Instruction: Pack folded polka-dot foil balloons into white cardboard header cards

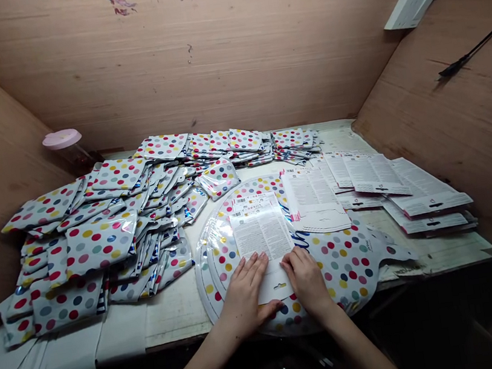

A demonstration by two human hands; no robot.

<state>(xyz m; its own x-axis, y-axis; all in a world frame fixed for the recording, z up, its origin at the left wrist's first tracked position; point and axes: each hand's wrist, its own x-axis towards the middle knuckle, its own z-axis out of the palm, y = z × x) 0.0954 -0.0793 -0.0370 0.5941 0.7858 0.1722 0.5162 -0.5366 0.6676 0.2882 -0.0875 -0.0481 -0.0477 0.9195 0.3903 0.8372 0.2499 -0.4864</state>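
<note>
A large flat polka-dot foil balloon (pixel 340 269) with its tail toward the right lies at the table's front, seemingly over others. On it rests a white printed card packet (pixel 262 231) with a hang hole near its lower edge. My left hand (pixel 245 288) lies across the packet's lower left, fingers stretched out and pressing flat. At the packet's lower right edge, my right hand (pixel 308 282) has curled fingers pinching that edge; the fingertips are partly hidden. To the right, a stack of similar printed packets (pixel 314 199) also lies on the balloon.
Folded polka-dot balloons (pixel 101 244) are heaped at left, with more folded balloons (pixel 244 140) along the back. Several printed packets (pixel 424 184) spread over the right side. A pink-lidded jar (pixel 64 143) stands back left. Wooden panels (pixel 228 58) enclose the table; a power socket (pixel 415 2) hangs upper right.
</note>
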